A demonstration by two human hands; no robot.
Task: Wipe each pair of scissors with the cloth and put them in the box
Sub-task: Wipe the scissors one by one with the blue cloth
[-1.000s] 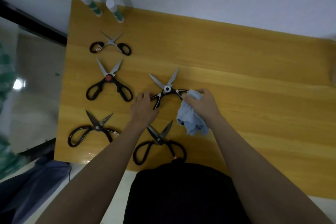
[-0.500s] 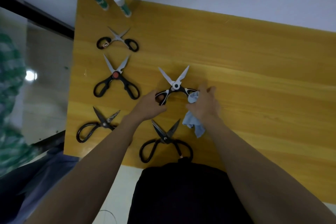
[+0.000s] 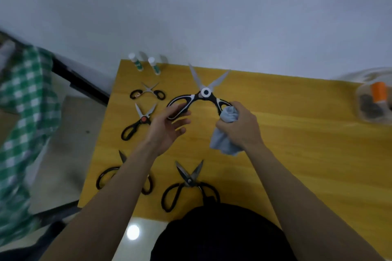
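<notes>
Black-and-white scissors [image 3: 204,92] with blades spread wide are held up above the wooden table [image 3: 297,133]. My left hand [image 3: 167,128] holds their left handle with thumb and fingers. My right hand [image 3: 239,127] grips a light blue cloth [image 3: 224,142] wrapped around the right handle. Several other pairs lie on the table: a small pair [image 3: 148,91] at the back, a red-pivot pair [image 3: 137,122], a black pair [image 3: 188,184] near me, and one [image 3: 108,176] partly hidden under my left forearm. A clear box [image 3: 373,104] stands at the table's right edge.
Two white-capped bottles [image 3: 146,65] stand at the table's back left corner by the wall. A person in a green checked garment [image 3: 25,112] is at the left, off the table. The clear box holds an orange item and dark objects.
Both hands have lifted the black-and-white scissors off the table. The camera tilted up, bringing the wall and the clear box into view.
</notes>
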